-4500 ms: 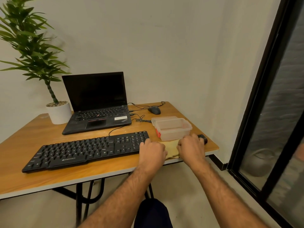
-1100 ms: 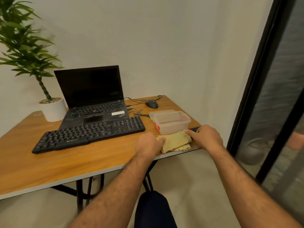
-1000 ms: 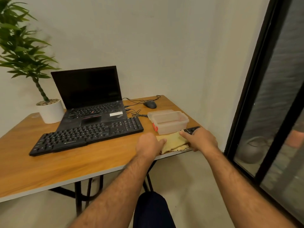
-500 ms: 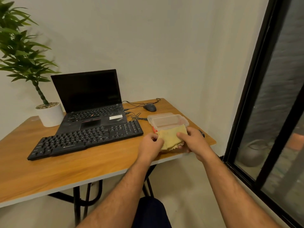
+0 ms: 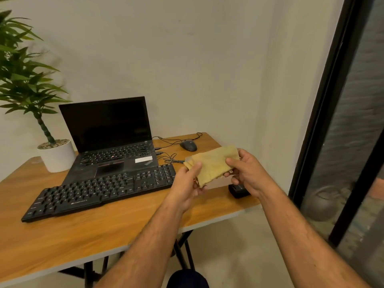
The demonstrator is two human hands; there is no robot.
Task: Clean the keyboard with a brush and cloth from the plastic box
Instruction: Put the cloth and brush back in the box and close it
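A folded yellow cloth (image 5: pixel 212 163) is held up in the air above the table's right end. My left hand (image 5: pixel 188 183) grips its lower left corner and my right hand (image 5: pixel 247 173) pinches its right edge. The black keyboard (image 5: pixel 99 190) lies on the wooden table (image 5: pixel 83 231) to the left of my hands, against the front of the laptop. A black brush end (image 5: pixel 238 190) pokes out on the table under my right hand. The plastic box is hidden behind the cloth and my hands.
An open black laptop (image 5: pixel 110 140) sits behind the keyboard. A white pot with a green plant (image 5: pixel 56 154) stands at the back left. A black mouse (image 5: pixel 188 145) with loose cables lies at the back right. A dark-framed glass door (image 5: pixel 340 121) is close on the right.
Both hands have lifted the cloth off the table edge and raised it in front of the plastic box. The keyboard was pushed back against the laptop earlier.
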